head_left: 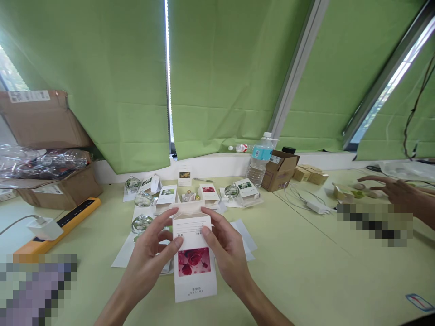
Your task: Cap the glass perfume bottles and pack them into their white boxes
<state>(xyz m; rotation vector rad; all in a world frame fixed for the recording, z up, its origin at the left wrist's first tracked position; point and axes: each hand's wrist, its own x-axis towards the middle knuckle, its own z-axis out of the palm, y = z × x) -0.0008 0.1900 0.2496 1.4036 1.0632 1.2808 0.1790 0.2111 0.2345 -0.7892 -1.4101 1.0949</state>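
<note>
Pale green tabletop (299, 276) under lime-green fabric blinds (112, 77), and all the action is dead centre: a white cardboard carton with a red rose picture (193, 267) sits right in front of the person, its top flap folded up. The left hand (147, 258) and the right hand (226, 246) are both clamped on its upper half, one at each side, well apart from each other, with the thumbs across the front panel. Its lower end hangs close to the table, though from this angle it's hard to say whether it touches.

Just behind are sheets of white paper (243, 237), and a round glass bottle (141, 224) sits close by the left hand. Farther back, a loose row of small white cartons with flower pictures (166, 194) runs across the desk among more round glass bottles (231, 190).

Over to the right, a clear plastic water bottle with a blue label (258, 165) stands beside a small brown cardboard box (278, 171). A co-worker's hand (396, 192) reaches over small objects at the far right, past a white charger with its cable (317, 207). On the left, there's a yellow power strip (64, 222), and open brown cardboard cartons (41, 122) hold clear glassware (41, 163).
</note>
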